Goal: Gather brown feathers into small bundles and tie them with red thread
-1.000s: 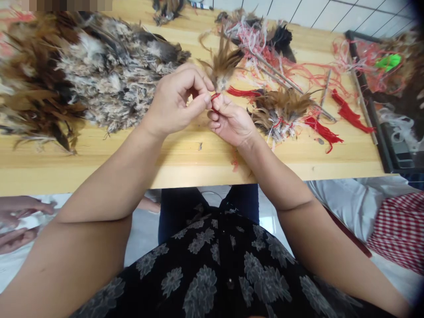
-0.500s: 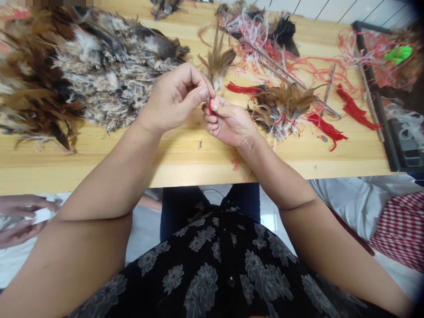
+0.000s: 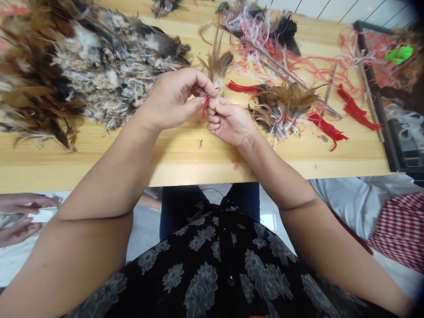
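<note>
In the head view, a red thread [image 3: 205, 109] is pinched by the left hand [image 3: 180, 99], thumb and forefinger nearly closed, near a small feather bunch [image 3: 217, 64]. The right hand [image 3: 232, 123] is curled beside it, its hold unclear. Red-tied feathers [image 3: 286, 108] are already bound; this bunch's binding seems unfinished. White strands [image 3: 402, 123] and a green item [image 3: 399, 54] are contained in the black-rimmed tray [image 3: 388, 141].
</note>
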Demonstrator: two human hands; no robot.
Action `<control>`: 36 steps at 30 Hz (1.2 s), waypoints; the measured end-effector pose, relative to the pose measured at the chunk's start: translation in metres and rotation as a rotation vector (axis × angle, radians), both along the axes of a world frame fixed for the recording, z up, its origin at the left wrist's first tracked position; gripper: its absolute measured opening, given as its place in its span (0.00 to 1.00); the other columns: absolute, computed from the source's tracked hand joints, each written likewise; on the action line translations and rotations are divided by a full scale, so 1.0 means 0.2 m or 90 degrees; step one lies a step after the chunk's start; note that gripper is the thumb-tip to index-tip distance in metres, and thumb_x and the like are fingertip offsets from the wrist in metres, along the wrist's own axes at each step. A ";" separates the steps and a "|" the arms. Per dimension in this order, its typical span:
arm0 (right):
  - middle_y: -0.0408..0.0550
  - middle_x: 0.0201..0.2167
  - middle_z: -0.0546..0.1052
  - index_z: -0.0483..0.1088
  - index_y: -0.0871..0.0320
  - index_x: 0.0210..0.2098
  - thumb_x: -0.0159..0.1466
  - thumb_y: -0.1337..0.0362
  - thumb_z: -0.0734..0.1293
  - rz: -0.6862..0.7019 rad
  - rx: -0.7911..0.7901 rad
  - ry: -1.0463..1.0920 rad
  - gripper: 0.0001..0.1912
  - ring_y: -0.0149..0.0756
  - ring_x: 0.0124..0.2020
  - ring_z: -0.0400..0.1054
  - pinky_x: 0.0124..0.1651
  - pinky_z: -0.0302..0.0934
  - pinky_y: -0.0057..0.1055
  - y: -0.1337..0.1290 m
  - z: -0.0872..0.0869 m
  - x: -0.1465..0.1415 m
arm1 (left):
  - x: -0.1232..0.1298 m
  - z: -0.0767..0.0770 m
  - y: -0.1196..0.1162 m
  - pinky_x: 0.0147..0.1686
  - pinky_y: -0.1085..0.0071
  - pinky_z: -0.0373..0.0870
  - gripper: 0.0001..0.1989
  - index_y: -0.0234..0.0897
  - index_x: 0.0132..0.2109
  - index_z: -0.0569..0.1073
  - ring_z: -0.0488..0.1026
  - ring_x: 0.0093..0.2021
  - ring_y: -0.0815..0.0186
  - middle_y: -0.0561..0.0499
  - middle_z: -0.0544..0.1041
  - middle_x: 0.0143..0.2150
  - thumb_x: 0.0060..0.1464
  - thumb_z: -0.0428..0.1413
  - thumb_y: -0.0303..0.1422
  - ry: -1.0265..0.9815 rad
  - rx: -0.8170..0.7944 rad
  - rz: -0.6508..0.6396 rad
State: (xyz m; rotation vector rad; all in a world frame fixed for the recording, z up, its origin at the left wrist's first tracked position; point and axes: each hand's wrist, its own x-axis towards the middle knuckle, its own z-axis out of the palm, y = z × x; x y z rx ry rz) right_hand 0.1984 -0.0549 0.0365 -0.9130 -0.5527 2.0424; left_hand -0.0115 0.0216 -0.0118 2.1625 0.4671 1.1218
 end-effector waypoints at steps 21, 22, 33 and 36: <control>0.33 0.28 0.59 0.58 0.54 0.36 0.85 0.72 0.61 -0.039 -0.017 0.012 0.19 0.20 0.23 0.49 0.27 0.48 0.16 -0.01 0.06 -0.01 | 0.14 -0.07 0.01 0.42 0.60 0.86 0.35 0.42 0.47 0.83 0.86 0.37 0.61 0.51 0.84 0.40 0.59 0.80 0.68 -0.211 -0.125 0.077; 0.33 0.28 0.60 0.58 0.54 0.36 0.85 0.73 0.61 -0.042 -0.019 0.016 0.19 0.20 0.23 0.50 0.27 0.48 0.16 -0.01 0.06 -0.01 | 0.15 -0.07 0.01 0.42 0.60 0.86 0.34 0.42 0.47 0.83 0.86 0.37 0.61 0.51 0.84 0.40 0.59 0.80 0.67 -0.216 -0.120 0.076; 0.33 0.27 0.56 0.55 0.53 0.34 0.86 0.72 0.59 -0.036 -0.031 0.055 0.21 0.22 0.22 0.47 0.26 0.47 0.17 -0.02 0.06 -0.03 | 0.17 -0.09 0.01 0.39 0.63 0.87 0.33 0.45 0.49 0.83 0.83 0.36 0.62 0.52 0.83 0.40 0.61 0.80 0.67 -0.248 -0.150 0.079; 0.33 0.27 0.55 0.54 0.53 0.34 0.85 0.73 0.60 -0.040 -0.024 0.052 0.22 0.22 0.23 0.47 0.26 0.47 0.17 -0.01 0.06 -0.02 | 0.16 -0.11 0.03 0.44 0.61 0.87 0.37 0.45 0.52 0.84 0.86 0.41 0.59 0.50 0.85 0.44 0.55 0.82 0.68 -0.249 -0.166 0.057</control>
